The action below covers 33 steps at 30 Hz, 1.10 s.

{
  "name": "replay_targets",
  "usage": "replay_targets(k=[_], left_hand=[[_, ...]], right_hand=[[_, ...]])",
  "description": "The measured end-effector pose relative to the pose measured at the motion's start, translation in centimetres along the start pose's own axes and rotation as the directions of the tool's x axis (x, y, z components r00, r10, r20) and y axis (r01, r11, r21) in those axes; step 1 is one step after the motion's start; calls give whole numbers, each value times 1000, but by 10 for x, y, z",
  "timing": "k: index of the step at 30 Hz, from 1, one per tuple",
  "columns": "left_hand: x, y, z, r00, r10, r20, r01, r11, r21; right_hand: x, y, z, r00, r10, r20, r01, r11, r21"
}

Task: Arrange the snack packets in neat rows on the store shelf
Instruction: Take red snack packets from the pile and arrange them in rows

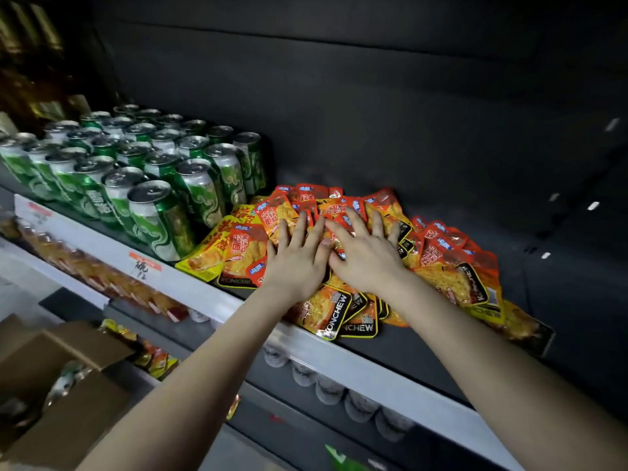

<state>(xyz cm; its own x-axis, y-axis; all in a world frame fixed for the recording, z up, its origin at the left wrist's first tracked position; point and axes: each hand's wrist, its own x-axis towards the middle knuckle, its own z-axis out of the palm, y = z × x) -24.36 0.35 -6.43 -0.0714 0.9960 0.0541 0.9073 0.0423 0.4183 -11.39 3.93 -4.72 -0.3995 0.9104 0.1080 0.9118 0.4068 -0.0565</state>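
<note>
A loose heap of orange, red and yellow snack packets lies on the dark store shelf, overlapping at odd angles, some hanging over the front edge. My left hand lies flat on the middle of the heap with fingers straight and spread. My right hand presses flat on the packets beside it, fingers straight, the two hands touching at the thumbs. Neither hand grips a packet.
Several green drink cans stand packed in rows to the left of the heap. The shelf to the right of the packets is bare and dark. Lower shelves hold more packets and bottles. An open cardboard box sits at lower left.
</note>
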Motion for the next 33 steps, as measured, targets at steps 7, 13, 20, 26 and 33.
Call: replay_targets(k=[7, 13, 20, 26, 33], left_hand=[[-3, 46, 22, 998, 54, 30, -53, 998, -36], [-8, 86, 41, 992, 102, 69, -99, 994, -45], [-17, 124, 57, 989, 127, 73, -126, 992, -16], [-19, 133, 60, 988, 133, 77, -135, 991, 10], [-12, 165, 46, 988, 156, -12, -155, 987, 49]], right_hand=[[-27, 44, -4, 997, 75, 5, -75, 997, -28], [-54, 82, -10, 992, 126, 5, -126, 992, -33], [-79, 115, -14, 987, 163, -1, -162, 985, -55], [-86, 123, -17, 985, 171, 15, -170, 984, -42], [-100, 148, -46, 985, 172, 17, -172, 979, 106]])
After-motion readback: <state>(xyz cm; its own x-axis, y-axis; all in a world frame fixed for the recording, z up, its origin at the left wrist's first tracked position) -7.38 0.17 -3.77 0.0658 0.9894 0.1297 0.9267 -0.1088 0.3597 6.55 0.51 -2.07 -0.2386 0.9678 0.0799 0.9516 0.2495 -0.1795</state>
